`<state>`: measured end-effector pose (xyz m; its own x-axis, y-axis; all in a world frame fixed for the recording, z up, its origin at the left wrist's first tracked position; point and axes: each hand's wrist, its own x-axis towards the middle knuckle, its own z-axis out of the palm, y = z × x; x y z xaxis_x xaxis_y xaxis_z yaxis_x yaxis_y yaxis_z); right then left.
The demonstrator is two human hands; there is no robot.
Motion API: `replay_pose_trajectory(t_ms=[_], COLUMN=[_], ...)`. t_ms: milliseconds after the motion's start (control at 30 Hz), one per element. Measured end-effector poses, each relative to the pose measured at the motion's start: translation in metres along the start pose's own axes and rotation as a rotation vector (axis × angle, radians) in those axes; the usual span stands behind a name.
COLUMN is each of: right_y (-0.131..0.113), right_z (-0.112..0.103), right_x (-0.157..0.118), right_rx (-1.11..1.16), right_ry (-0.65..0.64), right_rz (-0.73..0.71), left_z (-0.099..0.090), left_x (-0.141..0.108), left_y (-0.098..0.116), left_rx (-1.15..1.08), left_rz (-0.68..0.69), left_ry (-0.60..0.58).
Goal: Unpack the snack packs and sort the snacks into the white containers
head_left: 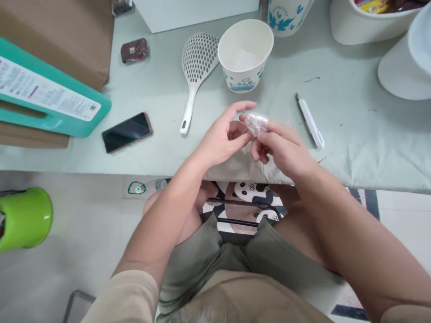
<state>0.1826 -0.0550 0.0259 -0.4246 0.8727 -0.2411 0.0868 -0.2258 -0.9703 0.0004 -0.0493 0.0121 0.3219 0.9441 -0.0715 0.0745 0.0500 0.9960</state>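
Between my two hands, above the table's front edge, is a small piece of crinkled clear plastic film (pixel 256 122). My right hand (pixel 281 146) pinches the film between thumb and fingers. My left hand (pixel 224 134) has its thumb and a bent finger against the film's left side, its index finger stretched out above. Just beyond them stands a white paper cup (pixel 245 58) with blue print, upright and wide-mouthed. A white slotted skimmer (pixel 197 67) lies left of the cup. To the right of my hands is a white utility knife (pixel 310 121).
A dark phone (pixel 127 132) and a wrapped brown packet (pixel 134 50) lie on the left. A green box (pixel 54 89) leans by a brown carton (pixel 60 40). At the back right are another printed cup (pixel 288 18), a tub of packets (pixel 373 27) and a white container (pixel 407 67).
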Motion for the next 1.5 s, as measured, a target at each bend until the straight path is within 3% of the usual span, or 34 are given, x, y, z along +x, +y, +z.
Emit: replay_pose_trajectory(t_ms=[200,333,467,633,833,900,1000,1133,1233,1333,1500], right_y=[0.009,0.020,0.019,0.008,0.008,0.010,0.018,0.029,0.032,0.035,0.043], right_z=[0.016,0.024,0.036,0.045,0.033,0.028,0.021,0.016,0.016,0.019,0.020], right_x=[0.010,0.011,0.008,0.007,0.034,0.044,0.046,0.029,0.019,0.019,0.024], right_rx=[-0.167,-0.326,-0.220,-0.119,0.085,0.129,0.110,-0.066,-0.172,-0.120,0.004], right_ry=[-0.015,0.011,0.098,0.204,0.319,0.328,0.271,0.231,0.268,0.281,0.474], right_rz=[-0.063,-0.084,-0.046,0.011,-0.112,-0.158,-0.161,-0.103,-0.172,-0.212,-0.152], left_z=[-0.008,-0.015,-0.016,-0.009,-0.012,-0.014,-0.015,-0.010,-0.011,-0.017,-0.021], left_x=[-0.017,-0.022,-0.025,-0.017,0.018,0.028,0.032,0.027,0.024,0.024,0.023], left_y=[-0.006,-0.020,-0.027,-0.016,0.007,0.005,-0.008,-0.025,-0.024,-0.017,-0.013], left_rx=[-0.135,-0.312,-0.400,-0.072,0.429,0.439,0.263,0.243,0.312,0.355,0.333], left_rz=[0.016,0.029,0.120,0.320,0.425,0.461,0.508,0.477,0.499,0.477,0.142], left_ry=[0.098,0.050,0.000,0.073,0.123,0.121,0.081,0.044,0.000,0.062,0.113])
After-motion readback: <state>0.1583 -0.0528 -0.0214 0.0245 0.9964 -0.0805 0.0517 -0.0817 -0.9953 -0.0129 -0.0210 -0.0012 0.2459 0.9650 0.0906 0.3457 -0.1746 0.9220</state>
